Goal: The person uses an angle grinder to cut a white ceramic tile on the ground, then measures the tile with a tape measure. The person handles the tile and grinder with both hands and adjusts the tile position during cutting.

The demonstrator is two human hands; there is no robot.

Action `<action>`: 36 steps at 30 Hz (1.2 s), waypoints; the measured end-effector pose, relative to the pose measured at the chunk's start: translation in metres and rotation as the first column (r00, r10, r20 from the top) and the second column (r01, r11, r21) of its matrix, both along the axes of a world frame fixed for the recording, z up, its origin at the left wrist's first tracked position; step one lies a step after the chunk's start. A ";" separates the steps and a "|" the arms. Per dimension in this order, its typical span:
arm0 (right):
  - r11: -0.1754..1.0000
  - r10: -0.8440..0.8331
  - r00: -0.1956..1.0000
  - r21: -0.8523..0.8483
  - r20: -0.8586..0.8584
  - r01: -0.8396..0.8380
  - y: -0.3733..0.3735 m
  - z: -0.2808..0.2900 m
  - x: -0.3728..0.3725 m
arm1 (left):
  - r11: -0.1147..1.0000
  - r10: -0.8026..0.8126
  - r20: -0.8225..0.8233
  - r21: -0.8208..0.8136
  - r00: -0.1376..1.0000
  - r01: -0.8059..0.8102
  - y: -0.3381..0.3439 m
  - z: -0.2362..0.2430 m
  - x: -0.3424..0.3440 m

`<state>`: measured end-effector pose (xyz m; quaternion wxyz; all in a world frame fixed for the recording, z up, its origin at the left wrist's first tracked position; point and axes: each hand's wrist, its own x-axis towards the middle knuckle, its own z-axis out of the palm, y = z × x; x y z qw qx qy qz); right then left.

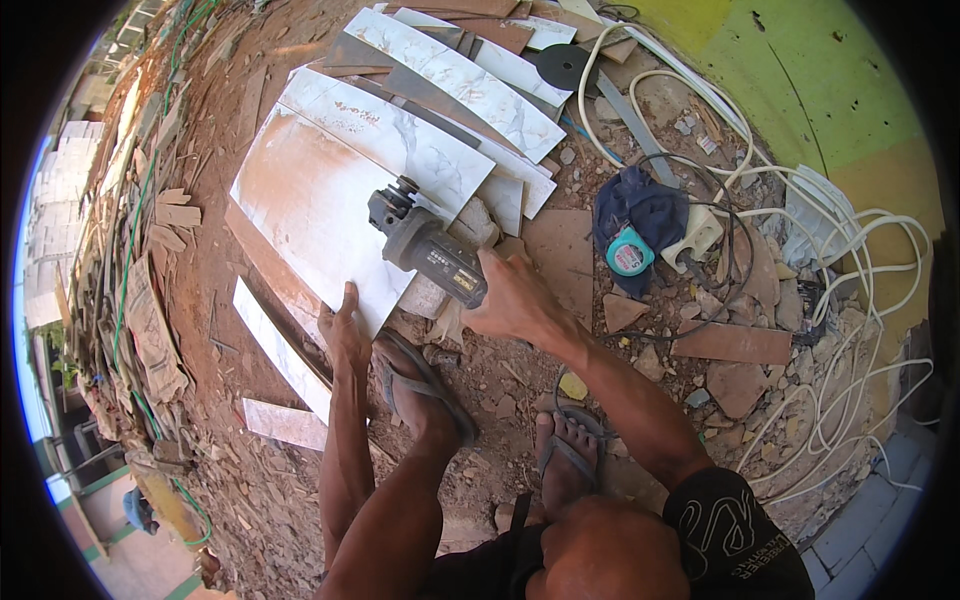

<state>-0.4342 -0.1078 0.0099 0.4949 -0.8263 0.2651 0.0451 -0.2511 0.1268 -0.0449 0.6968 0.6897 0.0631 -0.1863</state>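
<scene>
My right hand (515, 298) is wrapped round the body of a dark angle grinder (432, 258). The grinder's head and small disc lie over a white marbled tile (310, 210), at a thin straight line running across it. Reddish-brown dust covers part of the tile's face. At the tile's near edge my left hand (345, 328) grips it, one digit lying on top and the other fingers partly hidden. Beneath the tile's right side are rough stone chunks (470, 225). I cannot tell whether the disc is spinning.
Cut tile strips (455, 75) and a black disc (566, 66) lie beyond. To the right are a dark blue cloth (640, 205), a turquoise tape measure (628, 252), a white socket block (695, 240) and looped white cable (850, 300). My sandalled feet (415, 385) stand beside the tile on rubble.
</scene>
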 end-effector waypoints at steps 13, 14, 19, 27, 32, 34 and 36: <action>0.997 -0.027 1.000 0.075 0.001 0.027 -0.003 0.011 -0.008 | 1.000 0.022 0.005 -0.019 1.000 -0.022 -0.003 0.001 -0.001; 0.997 -0.036 0.999 0.071 -0.001 0.036 -0.002 0.009 -0.009 | 1.000 0.027 0.005 -0.014 1.000 -0.027 -0.005 0.003 -0.002; 0.998 -0.015 0.999 0.060 -0.038 0.018 -0.003 0.011 -0.012 | 0.999 0.029 0.025 -0.020 0.999 -0.029 -0.009 0.009 -0.006; 0.997 0.007 0.996 0.072 -0.085 -0.001 -0.004 0.017 -0.017 | 0.999 0.033 0.026 -0.028 0.999 -0.032 -0.009 0.008 -0.007; 0.997 0.011 0.999 0.073 -0.051 -0.007 -0.002 0.013 -0.021 | 0.999 0.045 0.034 -0.028 0.998 -0.044 -0.008 0.008 -0.006; 0.997 0.013 0.999 0.070 -0.048 -0.010 -0.004 0.013 -0.023 | 0.999 0.045 0.034 -0.030 0.998 -0.044 -0.009 0.007 -0.006; 0.999 0.012 0.999 0.054 -0.036 -0.010 -0.003 0.013 -0.025 | 0.999 0.046 0.031 -0.031 0.998 -0.045 -0.009 0.006 -0.006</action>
